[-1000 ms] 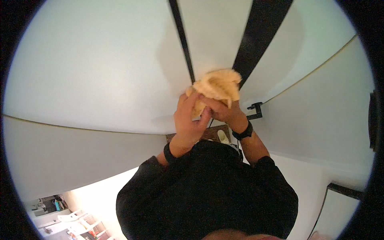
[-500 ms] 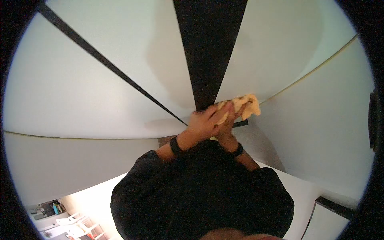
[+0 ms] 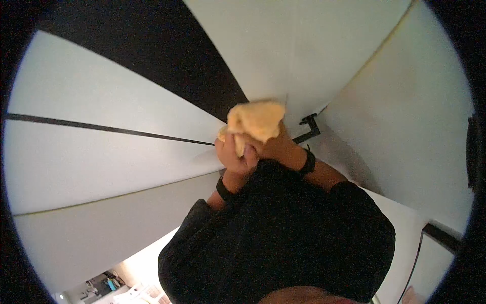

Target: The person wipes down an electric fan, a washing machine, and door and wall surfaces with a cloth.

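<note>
A crumpled yellow cloth (image 3: 257, 120) is bunched between my two hands, in front of a white surface with black stripes. My left hand (image 3: 234, 156) has its fingers wrapped round the lower left part of the cloth. Close beside it, my right hand (image 3: 276, 148) grips the cloth from the right, its fingers largely hidden under the folds. The wide black stripe (image 3: 167, 61) runs from the upper left down to the cloth. A thinner black stripe (image 3: 111, 128) lies to its left.
Right of my hands is a black handle (image 3: 311, 129) near the edge of the white surface. A grey-white wall (image 3: 405, 126) stands at the right. At the lower right is a black-edged panel (image 3: 430, 268). White furniture (image 3: 144, 295) and small items show at the lower left.
The view has turned, so the black stripes now slant to the upper left. My hands have brought the cloth back from the right, and the black handle shows more fully again.
</note>
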A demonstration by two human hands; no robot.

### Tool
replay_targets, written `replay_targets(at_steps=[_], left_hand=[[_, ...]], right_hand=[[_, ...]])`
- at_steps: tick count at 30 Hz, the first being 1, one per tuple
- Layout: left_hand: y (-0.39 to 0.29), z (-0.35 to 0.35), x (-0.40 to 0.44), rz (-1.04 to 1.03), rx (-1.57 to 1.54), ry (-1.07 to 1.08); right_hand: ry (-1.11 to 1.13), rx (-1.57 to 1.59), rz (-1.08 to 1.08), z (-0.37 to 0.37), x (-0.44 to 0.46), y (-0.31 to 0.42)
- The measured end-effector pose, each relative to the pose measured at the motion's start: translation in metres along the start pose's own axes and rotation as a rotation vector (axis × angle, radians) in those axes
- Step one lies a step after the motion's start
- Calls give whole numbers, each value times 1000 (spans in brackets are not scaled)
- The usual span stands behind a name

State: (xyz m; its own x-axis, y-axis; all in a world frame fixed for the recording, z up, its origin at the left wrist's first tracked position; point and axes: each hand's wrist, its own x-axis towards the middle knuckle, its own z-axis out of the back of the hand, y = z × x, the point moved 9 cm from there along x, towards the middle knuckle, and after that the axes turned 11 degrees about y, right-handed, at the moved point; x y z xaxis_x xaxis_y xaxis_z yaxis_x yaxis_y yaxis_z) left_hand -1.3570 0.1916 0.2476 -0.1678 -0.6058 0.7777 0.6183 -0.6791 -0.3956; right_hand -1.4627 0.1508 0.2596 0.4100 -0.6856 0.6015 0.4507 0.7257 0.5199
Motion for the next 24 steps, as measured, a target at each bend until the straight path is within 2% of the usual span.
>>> replay_targets(at_steps=[3, 5, 6, 7, 9, 11, 12, 14, 15, 20, 24], left_hand=[[-25, -9, 33, -104, -95, 42], [-44, -26, 42, -163, -105, 146], [-47, -44, 41, -111, -167, 307], [-49, -60, 36, -60, -230, 464], [-43, -78, 26, -27, -321, 565], [-29, -91, 13, 39, -409, 721], [-91, -138, 0, 75, -396, 787], [-80, -158, -27, 157, -423, 900], [-75, -160, -38, 166, -428, 909], [-57, -127, -64, 211, -422, 826], [-32, -68, -66, 288, -367, 566]], right_hand=[[-182, -297, -45, 21, -6, -9], [-248, -476, -147, 46, -21, -16], [-273, -495, -222, 54, -31, -30], [-275, -477, -274, 55, -36, -34], [-262, -405, -360, 54, -42, -37], [-225, -319, -469, 79, -92, -56], [-207, -278, -525, 92, -116, -65], [-222, -221, -602, 75, -142, -78], [-206, -176, -670, 58, -156, -99], [-144, -142, -508, 22, -146, -61], [-79, -238, -267, -15, -119, -28]])
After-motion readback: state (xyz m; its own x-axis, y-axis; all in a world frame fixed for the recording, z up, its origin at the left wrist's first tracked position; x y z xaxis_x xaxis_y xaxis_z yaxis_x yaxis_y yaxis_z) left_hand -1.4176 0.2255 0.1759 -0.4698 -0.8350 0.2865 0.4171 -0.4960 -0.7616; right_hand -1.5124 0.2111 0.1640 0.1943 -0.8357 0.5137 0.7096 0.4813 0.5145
